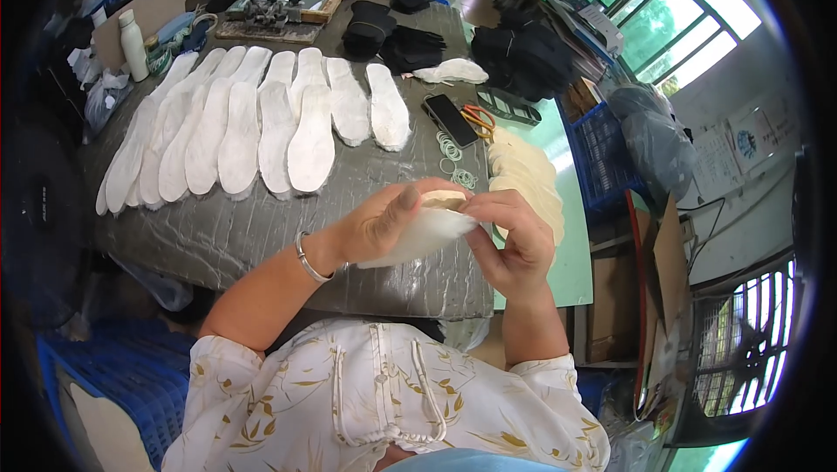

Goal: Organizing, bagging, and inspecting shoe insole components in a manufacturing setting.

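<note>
Pinching one white insole, fingers of both hands press its edge, near a blue crate holding bagged goods.

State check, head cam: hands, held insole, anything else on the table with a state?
Left hand: closed on white insole, thumb on top.
Right hand: pinching the insole's end.
White insole: held above the table by both hands.
Row of white insoles: flat, overlapping.
Phone: screen dark, lying flat.
Scissors: lying beside phone.
White bottle: upright, capped.
</note>
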### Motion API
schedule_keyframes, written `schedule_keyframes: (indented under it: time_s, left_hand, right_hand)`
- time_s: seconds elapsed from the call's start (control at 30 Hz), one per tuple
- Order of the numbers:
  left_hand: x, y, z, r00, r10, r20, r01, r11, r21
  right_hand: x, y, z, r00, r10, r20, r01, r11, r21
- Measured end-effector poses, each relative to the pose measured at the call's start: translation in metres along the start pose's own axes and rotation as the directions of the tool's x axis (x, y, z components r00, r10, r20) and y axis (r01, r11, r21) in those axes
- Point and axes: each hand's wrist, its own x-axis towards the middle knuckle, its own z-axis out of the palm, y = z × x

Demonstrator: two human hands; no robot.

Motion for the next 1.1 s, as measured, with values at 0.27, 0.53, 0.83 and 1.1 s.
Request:
schedule_keyframes:
  time_s: [0.27,0.53,0.83,1.1]
  left_hand:
    - [0.000,-0.007,0.001,0.997,0.071,0.005,-0.071,0.996,-0.053]
    - [0.003,-0.014,0.001,0.963,0.269,0.003,-0.266,0.951,0.156]
    - [0.009,-0.007,0.001,0.941,0.334,0.057,-0.325,0.843,0.429]
    - [0.005,-0.007,0.002,0.955,0.296,0.031,-0.277,0.847,0.454]
  right_hand:
    - [0.000,-0.001,-0.001,1.000,0.009,0.004,-0.009,1.000,-0.006]
    - [-0.004,-0.004,0.004,0.998,0.026,-0.065,-0.028,0.999,-0.026]
    - [-0.012,-0.001,0.002,0.995,0.015,-0.103,-0.018,1.000,-0.026]
    - [-0.013,0.001,0.006,0.995,0.021,-0.097,-0.021,1.000,-0.007]
